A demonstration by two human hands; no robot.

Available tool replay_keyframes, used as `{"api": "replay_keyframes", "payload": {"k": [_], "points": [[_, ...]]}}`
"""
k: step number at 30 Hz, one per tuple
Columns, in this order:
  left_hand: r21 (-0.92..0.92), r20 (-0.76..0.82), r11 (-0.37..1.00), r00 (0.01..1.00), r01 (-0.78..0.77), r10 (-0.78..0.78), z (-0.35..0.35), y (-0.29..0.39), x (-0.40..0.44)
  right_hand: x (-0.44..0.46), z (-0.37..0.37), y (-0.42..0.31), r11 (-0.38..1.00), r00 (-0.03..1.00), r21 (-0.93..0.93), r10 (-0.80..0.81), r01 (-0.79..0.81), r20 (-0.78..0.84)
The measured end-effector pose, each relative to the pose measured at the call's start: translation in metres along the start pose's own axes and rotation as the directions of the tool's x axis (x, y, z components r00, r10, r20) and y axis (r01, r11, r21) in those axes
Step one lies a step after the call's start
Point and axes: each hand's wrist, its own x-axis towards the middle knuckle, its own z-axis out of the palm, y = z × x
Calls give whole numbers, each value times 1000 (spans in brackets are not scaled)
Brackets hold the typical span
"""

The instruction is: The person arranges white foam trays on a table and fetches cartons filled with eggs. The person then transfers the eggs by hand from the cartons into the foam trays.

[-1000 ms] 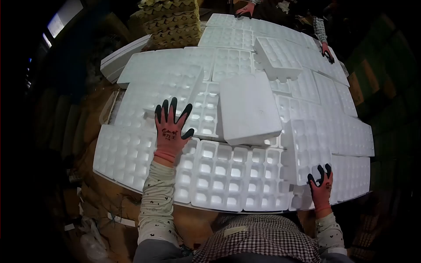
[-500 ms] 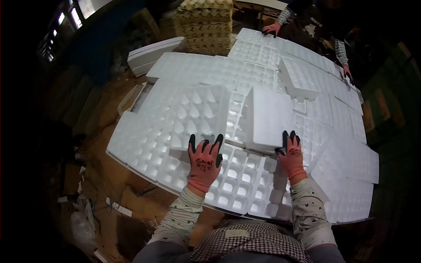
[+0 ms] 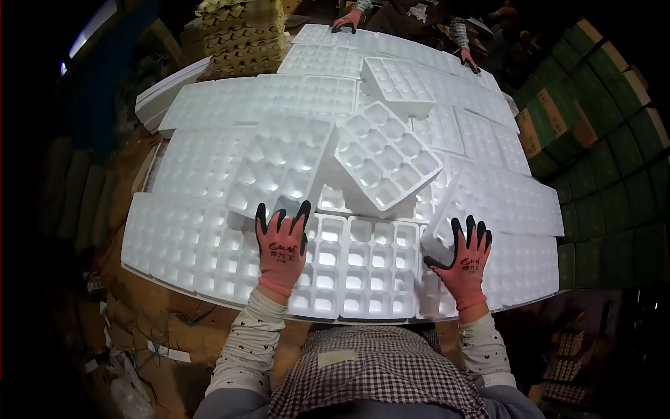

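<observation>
White foam trays with square cups (image 3: 377, 262) cover the table in front of me. My left hand (image 3: 282, 248), in a red and black glove, has its fingers spread at the near edge of a raised foam tray (image 3: 283, 164). On the right, my right hand (image 3: 464, 262) has its fingers apart, with the thumb at the near end of another raised tray (image 3: 457, 202). Between them and farther back, a smaller tray (image 3: 387, 157) lies turned at an angle, cups up. Neither glove visibly grips anything; any contact under the fingertips is hidden.
Another person's gloved hands (image 3: 346, 21) rest at the table's far edge. Stacked egg cartons (image 3: 241, 38) stand at the back left, beside white foam pieces (image 3: 167, 91). Green boxes (image 3: 600, 174) are piled on the right. Another loose tray (image 3: 398, 80) sits farther back.
The middle tray, earlier with its smooth side up, now lies cups up and turned. My right hand has moved from it to the right-hand tray. The camera view has shifted.
</observation>
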Motion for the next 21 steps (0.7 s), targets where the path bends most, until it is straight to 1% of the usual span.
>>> {"api": "replay_keyframes", "payload": {"k": [1,2,3,5,6,7,8,9,10,11,12,13,14,15,16,17,18,19,20,21], "points": [[0,-1,1000,1000,16,-16,-2,4,-6,-2,15,25,996,996,-92,5,4,92],[2,-10,999,999,34,-34,-5,9,-11,-12,51,62,999,982,5,-52,52,182],[6,-26,998,998,57,-57,-8,11,-16,-8,51,76,995,969,67,-92,79,228],[31,-111,997,992,64,-60,-24,16,-28,11,42,96,995,997,68,-69,67,23],[68,-113,994,990,89,-80,-33,17,-37,27,43,112,992,996,114,-50,58,-71],[112,-113,987,989,112,-100,-40,19,-45,49,45,127,986,991,144,-64,80,-116],[120,-115,984,987,129,-115,-43,23,-52,73,49,138,971,987,217,-74,104,-146],[138,-113,980,985,143,-128,-48,24,-61,100,57,152,959,975,213,-153,186,-162],[162,-109,973,983,164,-147,-56,22,-72,121,65,160,962,985,222,-138,158,-102],[194,-73,965,983,178,-167,-63,25,-77,144,82,172,931,964,257,-237,260,-117],[194,-36,961,981,196,-193,-71,25,-84,163,97,179,906,947,275,-313,322,-76],[194,-6,957,976,217,-220,-80,21,-92,173,104,176,903,930,230,-368,363,-20],[210,22,941,961,266,-277,-88,10,-101,183,108,170,862,868,122,-497,493,1],[240,-35,915,945,324,-325,-89,-7,-114,180,85,140,920,911,46,-391,389,131],[247,-99,880,914,405,-393,-92,-27,-124,183,84,124,942,932,-93,-297,322,209],[238,-154,845,878,478,-453,-95,-47,-136,180,81,110,924,924,-103,-350,368,154],[296,-166,807,859,512,-484,-99,-70,-143,178,76,94,907,909,-119,-382,403,166],[348,-172,769,843,536,-509,-106,-100,-144,176,75,83,908,889,-69,-386,413,246],[390,-152,750,840,535,-520,-113,-132,-139,178,91,85,900,844,-35,-394,435,363],[417,-153,740,843,528,-516,-118,-167,-132,170,107,85,918,866,-10,-369,396,338]]}}
